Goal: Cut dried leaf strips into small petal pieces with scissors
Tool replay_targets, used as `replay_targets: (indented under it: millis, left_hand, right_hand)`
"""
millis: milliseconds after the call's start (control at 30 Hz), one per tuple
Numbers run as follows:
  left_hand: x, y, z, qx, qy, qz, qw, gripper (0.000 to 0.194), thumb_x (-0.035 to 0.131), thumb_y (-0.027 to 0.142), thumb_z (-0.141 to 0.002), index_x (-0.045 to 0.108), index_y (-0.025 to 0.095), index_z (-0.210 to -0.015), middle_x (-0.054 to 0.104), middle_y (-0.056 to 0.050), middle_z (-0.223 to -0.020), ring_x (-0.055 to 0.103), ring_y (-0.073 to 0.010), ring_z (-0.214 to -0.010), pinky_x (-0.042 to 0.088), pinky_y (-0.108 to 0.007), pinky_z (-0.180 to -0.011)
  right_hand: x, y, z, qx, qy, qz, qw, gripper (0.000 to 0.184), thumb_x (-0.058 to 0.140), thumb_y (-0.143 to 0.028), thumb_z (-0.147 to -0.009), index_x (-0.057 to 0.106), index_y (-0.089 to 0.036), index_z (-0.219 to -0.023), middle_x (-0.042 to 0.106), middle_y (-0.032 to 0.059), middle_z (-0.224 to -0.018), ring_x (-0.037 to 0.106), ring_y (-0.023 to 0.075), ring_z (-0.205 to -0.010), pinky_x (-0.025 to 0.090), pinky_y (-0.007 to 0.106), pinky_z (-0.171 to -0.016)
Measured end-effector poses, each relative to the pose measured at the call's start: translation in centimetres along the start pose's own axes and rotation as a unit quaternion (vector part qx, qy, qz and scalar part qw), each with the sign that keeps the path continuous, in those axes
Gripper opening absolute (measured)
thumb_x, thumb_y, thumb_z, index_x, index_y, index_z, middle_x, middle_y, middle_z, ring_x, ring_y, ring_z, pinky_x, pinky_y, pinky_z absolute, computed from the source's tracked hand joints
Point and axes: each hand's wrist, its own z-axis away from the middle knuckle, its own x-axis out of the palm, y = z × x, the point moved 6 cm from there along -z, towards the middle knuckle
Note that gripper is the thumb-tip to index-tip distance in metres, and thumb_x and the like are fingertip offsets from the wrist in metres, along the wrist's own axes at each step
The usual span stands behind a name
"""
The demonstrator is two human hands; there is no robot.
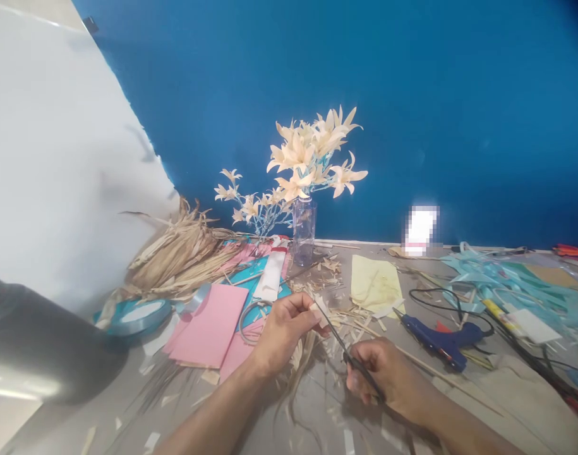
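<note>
My left hand (286, 328) pinches a small pale strip (319, 306), perhaps husk or paper, between thumb and fingers. My right hand (386, 373) is wrapped round a pair of dark scissors (337, 336), whose blades point up and left to the strip at my left fingertips. Whether the blades touch or cut it cannot be made out. Beneath my hands lie dry fibres (295, 392) and scattered cream scraps. Beyond them stands a clear vase (304, 230) holding cream artificial flowers (307, 151) on light-blue stems.
Pink sheets (213, 325), a blue ribbon roll (137, 316) and dried husks (170, 256) lie left, near a dark cylinder (47, 341). A yellow sheet (374, 284), blue glue gun (440, 341), its black cord, a thin stick (450, 382) and light-blue strips (487, 275) lie right.
</note>
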Motion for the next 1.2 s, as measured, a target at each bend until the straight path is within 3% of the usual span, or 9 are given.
replay_targets:
  millis: [300, 500, 567, 700, 767, 933, 1033, 1133, 1200]
  left_hand:
    - [0.2, 0.1, 0.1, -0.025, -0.002, 0.014, 1.000, 0.015, 0.071, 0.025, -0.072, 0.059, 0.017, -0.068, 0.066, -0.002, -0.062, 0.060, -0.0152, -0.059, 0.045, -0.027, -0.063]
    - [0.2, 0.3, 0.4, -0.050, -0.054, -0.140, 0.987, 0.022, 0.064, 0.027, -0.075, 0.057, 0.018, -0.056, 0.059, -0.001, -0.052, 0.050, -0.0123, -0.050, 0.035, -0.024, -0.053]
    - [-0.4, 0.8, 0.3, -0.036, -0.049, -0.238, 0.969, 0.026, 0.058, 0.023, -0.076, 0.055, 0.019, -0.050, 0.053, 0.001, -0.048, 0.046, -0.0119, -0.049, 0.032, -0.024, -0.051]
    - [-3.2, 2.6, 0.0, 0.039, 0.144, -0.332, 0.931, 0.014, 0.053, 0.016, -0.074, 0.057, 0.021, -0.062, 0.050, 0.005, -0.052, 0.043, -0.0126, -0.050, 0.030, -0.024, -0.051]
    - [-3.7, 3.1, -0.2, 0.070, 0.175, -0.386, 0.903, 0.011, 0.053, 0.013, -0.073, 0.060, 0.021, -0.070, 0.056, 0.003, -0.062, 0.048, -0.0142, -0.057, 0.033, -0.025, -0.055]
    - [-1.2, 1.6, -0.8, 0.164, 0.006, -0.591, 0.790, 0.026, 0.051, 0.001, -0.068, 0.068, 0.019, -0.077, 0.064, -0.007, -0.085, 0.054, -0.0236, -0.088, 0.041, -0.035, -0.080]
    - [-0.5, -0.2, -1.0, 0.173, -0.040, -0.656, 0.734, 0.028, 0.050, -0.001, -0.073, 0.069, 0.019, -0.078, 0.063, -0.010, -0.087, 0.052, -0.0251, -0.088, 0.042, -0.039, -0.080]
    - [-0.6, -1.1, -1.2, 0.179, -0.032, -0.666, 0.723, 0.025, 0.049, 0.004, -0.082, 0.069, 0.019, -0.076, 0.062, -0.011, -0.086, 0.050, -0.0253, -0.088, 0.042, -0.040, -0.080]
    - [-0.8, -0.9, -1.3, 0.180, -0.012, -0.649, 0.739, 0.024, 0.049, 0.007, -0.084, 0.067, 0.019, -0.075, 0.062, -0.011, -0.084, 0.050, -0.0252, -0.088, 0.042, -0.039, -0.079]
  right_hand:
    - [0.1, -1.0, 0.2, 0.002, 0.011, 0.015, 1.000, 0.040, 0.074, -0.042, -0.071, 0.051, -0.017, -0.051, 0.055, -0.0011, -0.049, 0.045, 0.0097, -0.046, 0.030, 0.023, -0.047]
    - [-0.4, -1.8, 0.5, -0.002, 0.021, 0.002, 1.000, 0.045, 0.076, -0.055, -0.067, 0.054, -0.018, -0.054, 0.054, -0.0011, -0.048, 0.044, 0.0108, -0.046, 0.031, 0.025, -0.048]
    - [-0.9, -2.2, 0.5, -0.009, 0.039, 0.006, 0.999, 0.047, 0.075, -0.057, -0.067, 0.052, -0.018, -0.053, 0.053, -0.0002, -0.048, 0.044, 0.0115, -0.047, 0.032, 0.026, -0.048]
    - [-2.1, -3.1, 0.6, -0.025, 0.087, 0.013, 0.996, 0.048, 0.072, -0.060, -0.069, 0.052, -0.019, -0.051, 0.056, 0.0022, -0.052, 0.046, 0.0132, -0.050, 0.034, 0.028, -0.050]
    - [-2.3, -3.4, 0.7, -0.028, 0.095, 0.023, 0.995, 0.049, 0.071, -0.060, -0.070, 0.053, -0.019, -0.050, 0.057, 0.0023, -0.054, 0.047, 0.0134, -0.052, 0.036, 0.028, -0.050]
    - [-2.2, -3.2, 0.7, -0.037, 0.076, 0.028, 0.996, 0.050, 0.069, -0.063, -0.071, 0.053, -0.019, -0.052, 0.056, 0.0024, -0.057, 0.049, 0.0144, -0.053, 0.037, 0.027, -0.049]
    - [-2.0, -2.8, 0.6, -0.041, 0.062, 0.023, 0.997, 0.047, 0.070, -0.058, -0.073, 0.054, -0.019, -0.053, 0.057, 0.0027, -0.058, 0.052, 0.0156, -0.056, 0.040, 0.028, -0.052]
    - [-2.0, -2.4, 0.5, -0.041, 0.056, 0.020, 0.997, 0.044, 0.071, -0.054, -0.075, 0.054, -0.019, -0.054, 0.057, 0.0025, -0.059, 0.052, 0.0155, -0.056, 0.041, 0.028, -0.053]
    - [-1.8, -2.1, 0.5, -0.039, 0.047, 0.010, 0.998, 0.042, 0.072, -0.051, -0.075, 0.055, -0.018, -0.057, 0.057, 0.0020, -0.059, 0.051, 0.0148, -0.056, 0.041, 0.027, -0.053]
